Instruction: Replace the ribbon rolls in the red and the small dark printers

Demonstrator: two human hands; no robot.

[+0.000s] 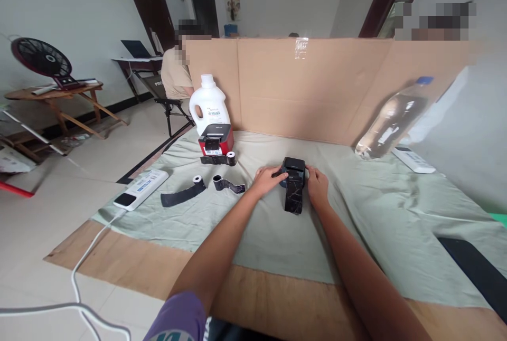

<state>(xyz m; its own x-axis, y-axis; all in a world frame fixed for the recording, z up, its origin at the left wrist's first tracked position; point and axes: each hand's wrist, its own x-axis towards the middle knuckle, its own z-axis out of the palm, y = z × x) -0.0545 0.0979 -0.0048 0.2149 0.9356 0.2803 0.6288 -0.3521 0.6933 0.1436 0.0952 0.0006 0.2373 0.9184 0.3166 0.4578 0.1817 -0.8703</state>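
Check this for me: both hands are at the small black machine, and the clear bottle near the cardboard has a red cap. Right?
Not quite: the head view shows that the cap on the clear bottle near the cardboard is blue, not red. Left hand and right hand are indeed at the small black machine.

Stretched the left forearm (216, 254) and the right forearm (352, 248) out ahead, both bare, in a beautiful narrowing V, the first on a slant up and rightward, the second up and leftward! Faced the left hand (266, 181) and the right hand (318, 185) toward each other at nearly the same height, oh so near but apart, with only a slight bend at either wrist! Pointed the left thumb (284, 176) inward, and curled fingers in on both sides, neat as you like!
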